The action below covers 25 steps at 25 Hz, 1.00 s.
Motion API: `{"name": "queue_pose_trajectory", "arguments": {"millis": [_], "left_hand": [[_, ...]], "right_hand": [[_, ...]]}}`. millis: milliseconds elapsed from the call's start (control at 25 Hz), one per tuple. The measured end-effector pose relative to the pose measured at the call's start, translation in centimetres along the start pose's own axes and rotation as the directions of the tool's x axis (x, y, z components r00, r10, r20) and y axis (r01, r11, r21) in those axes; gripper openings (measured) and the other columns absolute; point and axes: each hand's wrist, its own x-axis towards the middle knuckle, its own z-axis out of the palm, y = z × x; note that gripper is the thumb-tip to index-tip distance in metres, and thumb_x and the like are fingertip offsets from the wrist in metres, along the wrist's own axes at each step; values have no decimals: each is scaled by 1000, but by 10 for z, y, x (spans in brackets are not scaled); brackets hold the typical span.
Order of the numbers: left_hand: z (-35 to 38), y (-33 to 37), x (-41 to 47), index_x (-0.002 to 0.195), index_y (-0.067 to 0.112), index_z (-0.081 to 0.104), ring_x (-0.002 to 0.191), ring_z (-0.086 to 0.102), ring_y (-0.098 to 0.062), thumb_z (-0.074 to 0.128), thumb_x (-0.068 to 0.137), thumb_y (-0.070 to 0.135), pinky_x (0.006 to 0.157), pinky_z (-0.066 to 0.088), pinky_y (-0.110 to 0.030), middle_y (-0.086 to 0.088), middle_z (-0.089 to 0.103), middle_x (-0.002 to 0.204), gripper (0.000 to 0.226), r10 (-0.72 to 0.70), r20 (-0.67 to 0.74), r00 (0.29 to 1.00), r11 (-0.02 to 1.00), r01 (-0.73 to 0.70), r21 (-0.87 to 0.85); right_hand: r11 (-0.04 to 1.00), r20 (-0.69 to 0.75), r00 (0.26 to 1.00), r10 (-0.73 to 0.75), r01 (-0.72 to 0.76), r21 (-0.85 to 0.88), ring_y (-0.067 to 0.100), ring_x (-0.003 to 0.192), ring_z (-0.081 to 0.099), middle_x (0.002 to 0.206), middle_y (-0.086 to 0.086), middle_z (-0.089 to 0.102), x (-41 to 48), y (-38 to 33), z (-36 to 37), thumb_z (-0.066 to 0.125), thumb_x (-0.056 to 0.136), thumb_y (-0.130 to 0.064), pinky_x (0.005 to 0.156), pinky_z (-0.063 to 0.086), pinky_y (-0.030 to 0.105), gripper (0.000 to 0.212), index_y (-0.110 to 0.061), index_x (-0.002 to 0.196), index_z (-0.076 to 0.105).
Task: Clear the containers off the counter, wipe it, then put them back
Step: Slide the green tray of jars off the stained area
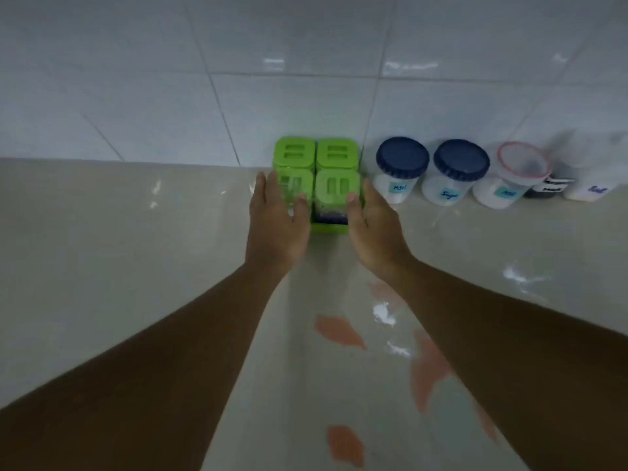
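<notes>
Fingers (261,185) of left hand (277,220) and right hand (373,226) lie straight against green four-lidded container set (334,158).

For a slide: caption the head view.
Left hand and right hand flank the green spice rack beside labelled jars.

The left hand (277,219) is covering most of the front-left jar (289,180) in the green rack (329,228), and the right hand (372,222) is hiding the rack's right wall. At the far right, the last jar (593,164) is smearing into blur and running off the edge. A dark jar (543,192) is peeking from behind its neighbours, its label unreadable. Both forearms are being cut off at the bottom.
</notes>
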Motion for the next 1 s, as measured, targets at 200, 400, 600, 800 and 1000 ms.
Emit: {"name": "queue_pose_trajectory", "arguments": {"millis": [200,400,600,800,1000], "left_hand": [[18,-10,19,157,9,27,151,28,-22,49,104,32,115,18,-20,-10,32,162,62,-24,-136,990,992,7,-127],[22,-17,25,146,22,45,111,62,-11,55,100,40,96,44,-20,6,65,121,50,-113,-177,978,953,57,-297],[19,-26,28,141,19,54,91,65,4,55,101,34,91,51,-17,9,68,111,42,-92,-206,974,936,14,-352],[18,-40,11,145,14,52,123,63,-17,51,100,42,106,51,-44,-2,65,133,52,14,-211,977,913,-98,-395],[-2,-38,-27,147,12,49,127,59,-11,50,103,31,109,48,-41,0,61,136,48,32,-280,959,901,-149,-407]], "right_hand": [[997,-208,975,72,-77,-13,33,106,60,110,12,66,26,0,26,37,93,-37,96,47,44,43,-10,119,58],[971,-224,945,239,-226,80,34,119,55,125,17,62,40,4,36,41,104,-37,96,40,35,41,-10,132,56],[963,-235,938,255,-226,143,23,100,52,105,5,60,39,4,34,40,107,-33,77,30,24,35,-11,122,62],[984,-350,923,160,-122,129,15,74,50,74,-8,54,23,-3,32,42,106,-24,63,31,22,23,-18,87,54],[961,-357,914,194,-103,258,-9,61,50,64,-13,50,-14,-21,32,49,103,-19,59,37,5,35,-32,71,49]]}}
